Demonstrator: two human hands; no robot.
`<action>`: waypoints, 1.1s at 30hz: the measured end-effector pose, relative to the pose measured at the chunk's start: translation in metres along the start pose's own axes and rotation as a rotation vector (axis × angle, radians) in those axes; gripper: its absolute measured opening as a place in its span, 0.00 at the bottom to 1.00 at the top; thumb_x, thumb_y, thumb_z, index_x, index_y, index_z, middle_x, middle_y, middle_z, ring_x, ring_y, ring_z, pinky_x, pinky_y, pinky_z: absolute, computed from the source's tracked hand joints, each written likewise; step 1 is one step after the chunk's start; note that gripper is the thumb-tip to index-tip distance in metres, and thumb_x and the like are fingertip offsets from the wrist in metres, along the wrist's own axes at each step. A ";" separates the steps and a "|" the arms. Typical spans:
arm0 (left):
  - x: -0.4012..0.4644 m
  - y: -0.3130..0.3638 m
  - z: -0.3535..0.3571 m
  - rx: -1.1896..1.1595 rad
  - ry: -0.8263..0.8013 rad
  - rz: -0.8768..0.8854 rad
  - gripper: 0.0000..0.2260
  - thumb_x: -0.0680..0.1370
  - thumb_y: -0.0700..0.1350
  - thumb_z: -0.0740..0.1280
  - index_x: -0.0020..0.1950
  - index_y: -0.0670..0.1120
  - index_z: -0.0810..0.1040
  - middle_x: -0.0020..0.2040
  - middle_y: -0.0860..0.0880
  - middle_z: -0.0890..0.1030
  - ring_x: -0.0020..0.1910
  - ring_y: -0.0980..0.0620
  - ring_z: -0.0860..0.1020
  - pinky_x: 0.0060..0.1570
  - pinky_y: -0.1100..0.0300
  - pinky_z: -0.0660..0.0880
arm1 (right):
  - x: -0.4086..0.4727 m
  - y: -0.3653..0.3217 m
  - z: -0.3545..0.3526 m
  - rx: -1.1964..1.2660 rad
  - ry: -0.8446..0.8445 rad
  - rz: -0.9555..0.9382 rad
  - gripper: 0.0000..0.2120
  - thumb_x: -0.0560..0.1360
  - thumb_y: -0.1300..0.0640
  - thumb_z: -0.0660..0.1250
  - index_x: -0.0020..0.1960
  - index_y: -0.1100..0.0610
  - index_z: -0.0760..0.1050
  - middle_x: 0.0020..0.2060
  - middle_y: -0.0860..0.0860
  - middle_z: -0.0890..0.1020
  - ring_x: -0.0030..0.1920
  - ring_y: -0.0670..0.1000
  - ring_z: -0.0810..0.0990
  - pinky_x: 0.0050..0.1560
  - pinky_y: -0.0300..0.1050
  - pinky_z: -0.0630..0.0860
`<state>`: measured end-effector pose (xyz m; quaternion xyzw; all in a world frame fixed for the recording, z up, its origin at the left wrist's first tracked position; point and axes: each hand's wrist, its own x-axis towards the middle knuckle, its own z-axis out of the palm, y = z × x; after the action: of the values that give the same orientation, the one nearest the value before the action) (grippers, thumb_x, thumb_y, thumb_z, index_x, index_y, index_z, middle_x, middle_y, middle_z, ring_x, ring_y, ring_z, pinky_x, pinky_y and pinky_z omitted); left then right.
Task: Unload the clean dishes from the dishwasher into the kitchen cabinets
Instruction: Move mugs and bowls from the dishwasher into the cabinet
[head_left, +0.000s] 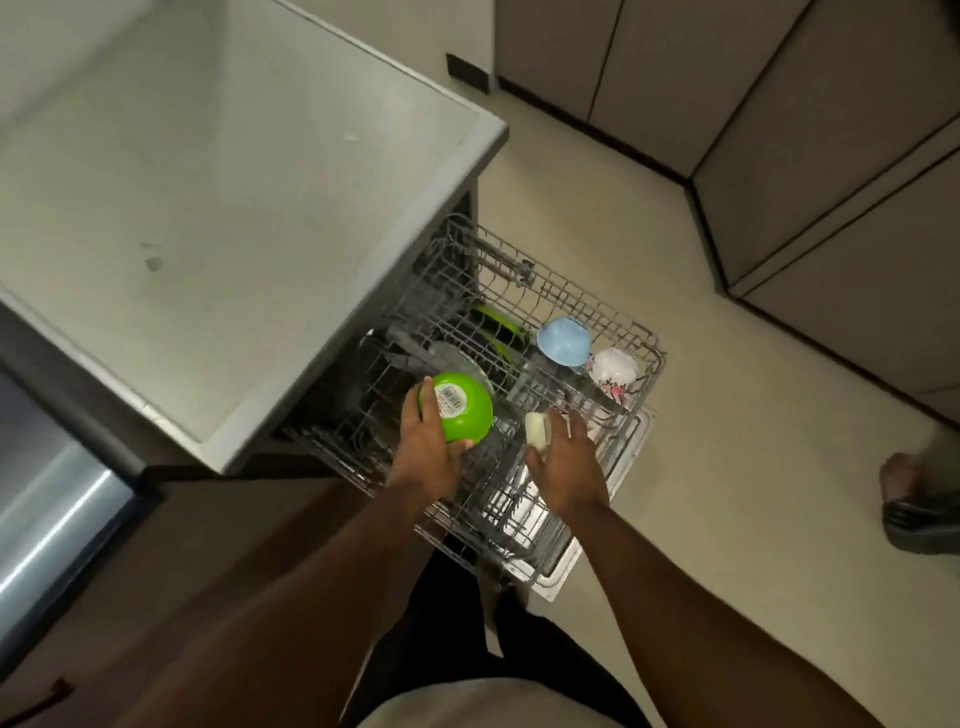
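The dishwasher's grey wire rack (597, 312) is pulled out over the open door. My left hand (423, 452) grips an upside-down green bowl (462, 408) with a barcode sticker on its base, just above the rack. My right hand (563, 462) holds a small cream-white cup (537, 428) at the rack's front right. A light blue bowl (563, 340) and a white floral bowl (613, 371) sit upside down at the rack's far right corner. A green and black dish (493, 322) stands on edge in the lower rack behind them.
A grey countertop (234, 208) covers the left, above the dishwasher. Tall beige cabinet doors (831, 156) line the right and back walls. Another person's foot in a dark sandal (914, 514) stands on the cream floor at the right edge.
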<state>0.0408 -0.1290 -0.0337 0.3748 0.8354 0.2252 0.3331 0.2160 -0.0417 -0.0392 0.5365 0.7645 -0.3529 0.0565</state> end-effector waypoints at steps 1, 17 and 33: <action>-0.010 -0.001 -0.001 0.008 0.013 -0.014 0.43 0.77 0.44 0.70 0.80 0.42 0.43 0.78 0.40 0.46 0.78 0.40 0.52 0.76 0.49 0.56 | -0.006 -0.001 0.000 -0.018 -0.005 -0.022 0.30 0.79 0.51 0.63 0.77 0.55 0.57 0.77 0.60 0.55 0.72 0.64 0.64 0.67 0.53 0.68; -0.190 -0.058 -0.019 -0.067 0.371 -0.189 0.44 0.74 0.44 0.73 0.81 0.45 0.46 0.79 0.43 0.49 0.79 0.42 0.53 0.75 0.48 0.59 | -0.100 -0.043 0.037 -0.243 -0.054 -0.431 0.28 0.77 0.48 0.64 0.74 0.52 0.60 0.75 0.58 0.58 0.68 0.62 0.69 0.59 0.56 0.77; -0.396 -0.161 -0.037 -0.188 0.784 -0.457 0.46 0.73 0.43 0.74 0.80 0.43 0.47 0.79 0.39 0.50 0.79 0.42 0.51 0.75 0.54 0.55 | -0.265 -0.114 0.147 -0.394 -0.200 -0.842 0.31 0.75 0.50 0.67 0.75 0.54 0.64 0.75 0.60 0.61 0.70 0.63 0.68 0.66 0.54 0.69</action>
<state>0.1345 -0.5409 0.0438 0.0360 0.9354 0.3456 0.0656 0.1858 -0.3568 0.0294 0.1222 0.9587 -0.2432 0.0825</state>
